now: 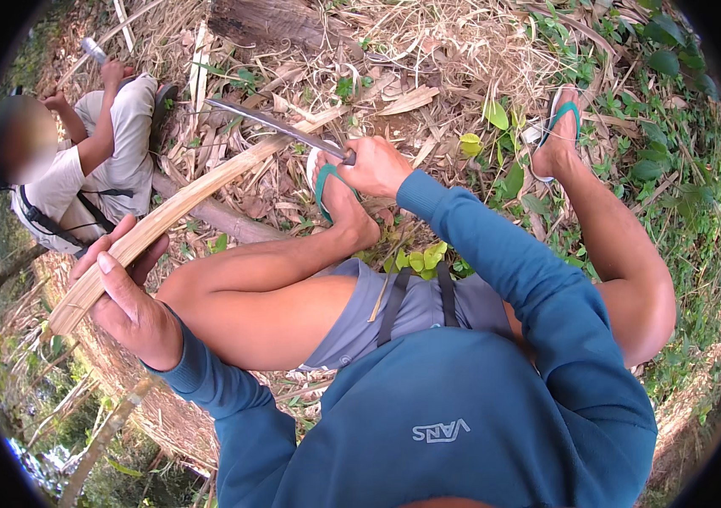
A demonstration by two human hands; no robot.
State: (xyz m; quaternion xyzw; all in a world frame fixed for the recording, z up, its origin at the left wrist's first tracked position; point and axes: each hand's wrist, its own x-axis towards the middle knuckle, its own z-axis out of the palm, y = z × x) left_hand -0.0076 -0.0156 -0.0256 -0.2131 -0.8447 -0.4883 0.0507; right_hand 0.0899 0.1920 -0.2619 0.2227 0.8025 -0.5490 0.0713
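A long pale strip of split wood (pixel 176 196) slants from the lower left up toward the middle. Its near end lies in my left hand (pixel 142 320), closed round it with the thumb on top. My right hand (pixel 380 167) is wrapped round the handle of a long-bladed knife (pixel 272 124). The blade points up and left and crosses the strip near its far end; whether its edge touches the wood I cannot tell. Much of the handle is hidden in my fist. Below the knife is my sandalled left foot (pixel 337 188).
Another person (pixel 81 161) sits on the ground at the upper left, holding a pale tool (pixel 94 51). A dark log (pixel 280 21) lies at the top, and a thin branch (pixel 229 222) lies beneath the strip. Wood chips, dry leaves and green plants (pixel 665 161) cover the ground.
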